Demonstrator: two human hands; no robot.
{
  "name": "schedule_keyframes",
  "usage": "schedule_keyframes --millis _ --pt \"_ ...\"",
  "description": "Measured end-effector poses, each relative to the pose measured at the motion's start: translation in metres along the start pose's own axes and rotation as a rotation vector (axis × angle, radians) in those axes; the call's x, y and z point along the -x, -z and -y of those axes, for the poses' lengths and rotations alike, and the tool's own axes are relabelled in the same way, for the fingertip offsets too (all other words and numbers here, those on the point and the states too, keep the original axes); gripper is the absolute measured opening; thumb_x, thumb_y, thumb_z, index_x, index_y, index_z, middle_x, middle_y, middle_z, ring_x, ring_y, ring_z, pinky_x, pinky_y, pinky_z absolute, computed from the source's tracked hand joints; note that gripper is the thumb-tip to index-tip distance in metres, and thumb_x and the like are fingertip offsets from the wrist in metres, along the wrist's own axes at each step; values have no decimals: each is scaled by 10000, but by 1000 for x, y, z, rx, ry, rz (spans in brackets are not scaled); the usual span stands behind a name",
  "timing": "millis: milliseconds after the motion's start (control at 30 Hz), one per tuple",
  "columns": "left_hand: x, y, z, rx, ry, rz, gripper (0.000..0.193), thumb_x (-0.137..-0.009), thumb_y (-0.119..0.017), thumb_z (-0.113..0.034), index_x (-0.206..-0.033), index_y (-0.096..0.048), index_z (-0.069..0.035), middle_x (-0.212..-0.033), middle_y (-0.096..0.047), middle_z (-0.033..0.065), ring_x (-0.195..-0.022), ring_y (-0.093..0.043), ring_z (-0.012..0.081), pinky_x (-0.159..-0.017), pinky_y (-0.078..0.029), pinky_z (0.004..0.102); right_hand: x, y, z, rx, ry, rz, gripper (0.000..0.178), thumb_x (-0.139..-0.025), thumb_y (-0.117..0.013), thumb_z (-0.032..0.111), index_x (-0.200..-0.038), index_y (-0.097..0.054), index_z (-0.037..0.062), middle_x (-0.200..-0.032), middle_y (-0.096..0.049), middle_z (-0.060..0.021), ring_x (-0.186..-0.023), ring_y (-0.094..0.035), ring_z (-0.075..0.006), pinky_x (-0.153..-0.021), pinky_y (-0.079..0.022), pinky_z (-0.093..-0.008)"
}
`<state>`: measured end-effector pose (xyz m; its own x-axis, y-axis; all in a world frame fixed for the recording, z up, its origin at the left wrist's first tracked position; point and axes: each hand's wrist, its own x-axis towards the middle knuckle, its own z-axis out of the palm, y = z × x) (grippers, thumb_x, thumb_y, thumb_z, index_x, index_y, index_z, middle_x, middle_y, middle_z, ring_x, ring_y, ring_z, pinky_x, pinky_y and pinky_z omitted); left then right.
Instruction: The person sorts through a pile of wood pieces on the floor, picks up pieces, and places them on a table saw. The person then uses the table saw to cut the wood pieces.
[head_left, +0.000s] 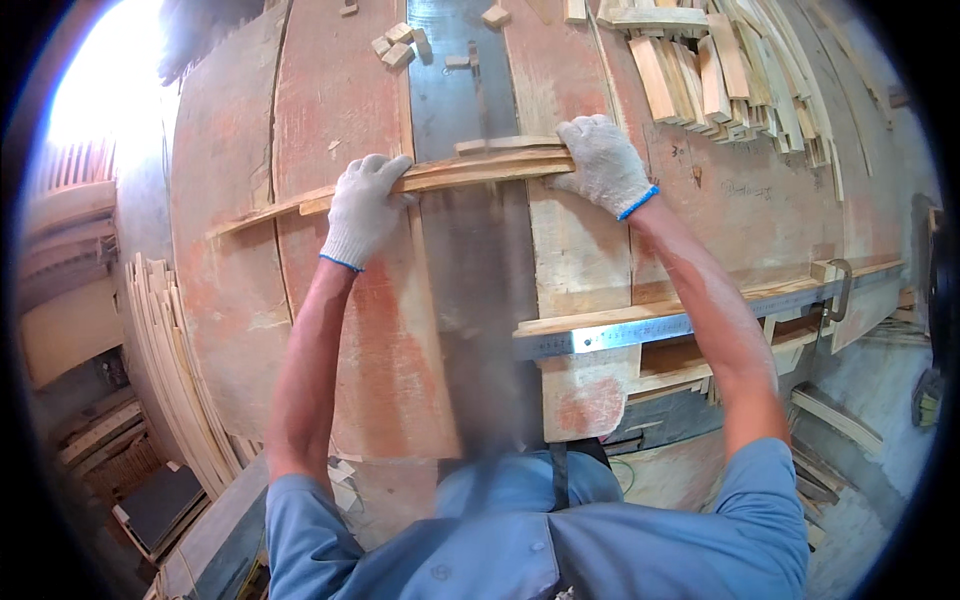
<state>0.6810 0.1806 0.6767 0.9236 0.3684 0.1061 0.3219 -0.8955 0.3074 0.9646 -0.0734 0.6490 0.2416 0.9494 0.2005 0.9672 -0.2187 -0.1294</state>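
Observation:
Both my hands wear white knit gloves with blue cuffs. My left hand (367, 205) is closed over a small bundle of thin wooden strips (480, 172), left of the grey metal strip (450, 100) in the worktable. At the bundle's right end my right hand (603, 165) grips the strips, its fingers wrapped over the top. The bundle lies crosswise over the metal strip, and one longer strip sticks out to the left past my left hand. How many strips are in the bundle I cannot tell.
Small wood blocks (398, 50) lie beyond my hands. A pile of cut wood pieces (710, 75) sits at the far right. A metal ruler (610, 335) runs along a wooden fence by my right forearm, with a metal clamp (838, 290) at its end. Long strips (170, 340) lean at the left.

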Motion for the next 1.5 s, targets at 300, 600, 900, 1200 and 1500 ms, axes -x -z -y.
schedule_keyframes --millis 300,600,900,1200,1500 --pt "-16 -10 18 -12 16 -71 468 -859 -802 -232 -1303 -697 -133 -1148 -686 153 -1134 -635 381 -996 -517 486 -24 20 9 -25 -217 25 549 -825 -805 565 -1009 -655 70 -984 -675 -190 -967 -667 -387 -869 -542 -507" --pt "68 -3 4 17 114 -4 585 -804 -836 -155 -1362 -660 -141 -1174 -653 135 -1171 -611 364 -1030 -495 480 14 133 -9 -271 -919 -47 794 -781 -788 711 -1075 -749 -25 -1038 -757 -292 -1040 -741 -431 -924 -570 -492" --pt "146 5 -31 80 247 -66 616 -773 -862 -134 -1361 -679 -145 -1236 -666 118 -1191 -605 347 -1057 -483 478 18 164 -81 -145 -1090 -175 921 -835 -729 742 -1190 -704 -108 -1165 -719 -364 -1136 -711 -477 -970 -556 -534" --pt "142 6 -35 80 209 -84 614 -767 -853 -125 -1355 -677 -137 -1238 -668 117 -1199 -609 345 -1059 -483 480 -41 105 -115 139 -1010 -309 729 -820 -783 597 -1225 -689 -1 -1218 -725 -260 -1142 -708 -427 -978 -567 -513" --pt "134 14 -40 28 166 -53 585 -800 -835 -171 -1357 -667 -111 -1228 -681 127 -1175 -618 360 -1019 -489 495 23 117 -40 224 -559 -119 643 -967 -698 519 -1334 -657 -7 -1257 -691 -251 -1210 -658 -424 -1032 -532 -496"
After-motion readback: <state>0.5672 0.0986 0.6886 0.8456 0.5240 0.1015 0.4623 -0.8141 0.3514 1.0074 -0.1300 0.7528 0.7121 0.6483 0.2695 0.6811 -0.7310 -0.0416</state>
